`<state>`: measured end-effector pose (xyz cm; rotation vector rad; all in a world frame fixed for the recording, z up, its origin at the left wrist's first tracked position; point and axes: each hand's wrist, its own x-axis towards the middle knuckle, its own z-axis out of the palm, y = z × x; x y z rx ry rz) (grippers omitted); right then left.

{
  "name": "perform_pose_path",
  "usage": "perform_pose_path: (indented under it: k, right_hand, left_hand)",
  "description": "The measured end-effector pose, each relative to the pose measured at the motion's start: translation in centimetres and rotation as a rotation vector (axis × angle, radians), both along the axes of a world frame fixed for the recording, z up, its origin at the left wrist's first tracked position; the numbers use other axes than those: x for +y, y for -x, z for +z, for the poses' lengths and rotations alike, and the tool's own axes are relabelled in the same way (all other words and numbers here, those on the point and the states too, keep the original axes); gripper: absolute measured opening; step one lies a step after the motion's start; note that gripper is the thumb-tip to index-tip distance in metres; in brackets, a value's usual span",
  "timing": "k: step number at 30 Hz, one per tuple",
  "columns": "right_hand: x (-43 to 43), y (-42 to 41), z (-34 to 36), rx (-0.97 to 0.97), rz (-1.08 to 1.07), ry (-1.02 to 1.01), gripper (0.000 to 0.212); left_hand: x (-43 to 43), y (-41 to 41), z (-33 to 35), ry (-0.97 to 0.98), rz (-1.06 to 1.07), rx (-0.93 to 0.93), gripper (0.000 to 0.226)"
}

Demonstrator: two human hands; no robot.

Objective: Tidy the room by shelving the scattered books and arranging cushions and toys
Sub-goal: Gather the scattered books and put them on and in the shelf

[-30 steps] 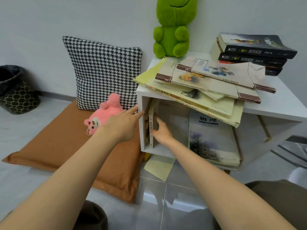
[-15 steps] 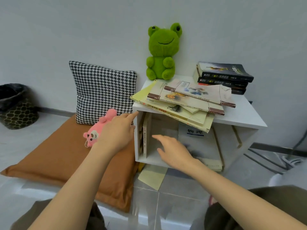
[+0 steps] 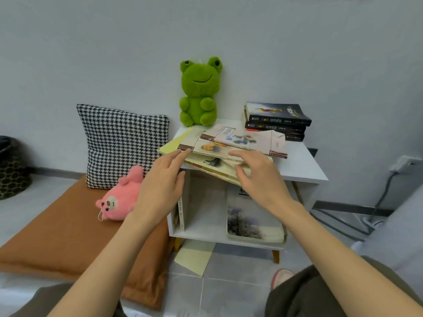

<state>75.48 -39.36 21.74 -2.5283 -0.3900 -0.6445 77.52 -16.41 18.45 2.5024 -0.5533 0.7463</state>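
Observation:
A white cube shelf [image 3: 304,165] stands against the wall. A loose pile of pale books [image 3: 231,145] overhangs its top front edge. My left hand [image 3: 163,181] is spread, fingertips touching the pile's left corner. My right hand [image 3: 258,177] hovers with relaxed fingers at the pile's front edge and holds nothing. Inside the cube, thin books [image 3: 180,211] stand at the left wall and a landscape-cover book [image 3: 249,216] leans at the right. Dark books [image 3: 278,120] are stacked at the back right, beside a green frog plush [image 3: 200,92]. A pink plush [image 3: 121,197] lies on the brown cushion [image 3: 57,234].
A houndstooth cushion [image 3: 121,143] leans on the wall behind the brown one. A yellow sheet [image 3: 194,255] lies on the floor under the shelf. A dark bin [image 3: 11,168] stands far left. A cable [image 3: 384,191] hangs from a wall socket at right.
My right hand came out of the cube and rose to the overhanging pile. My left hand lifted from the shelf's side to the pile's left corner. The view pulled back.

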Motion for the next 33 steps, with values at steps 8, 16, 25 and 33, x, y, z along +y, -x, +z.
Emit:
perform_pose_path:
  k: [8,16,25,33]
  right_hand:
    - [-3.2,-5.8,-0.1,0.186,-0.12,0.092,0.053]
    - [-4.2,-8.6,-0.2,0.322,-0.242,0.259,0.057]
    - [-4.5,-9.1,0.8,0.213,-0.336,0.697,0.03]
    - [-4.0,-7.2,0.1,0.011,-0.185,0.52,0.05]
  left_hand:
    - [-2.2,-1.3,-0.5,-0.044,-0.013,0.003,0.055]
    - [-3.8,-2.8,-0.4,-0.023,-0.049,-0.011,0.049]
    - [-3.7,-4.1,-0.4,-0.031,-0.028,0.008,0.048]
    - [-3.0,-4.1,-0.2,0.137,0.017,0.15,0.06]
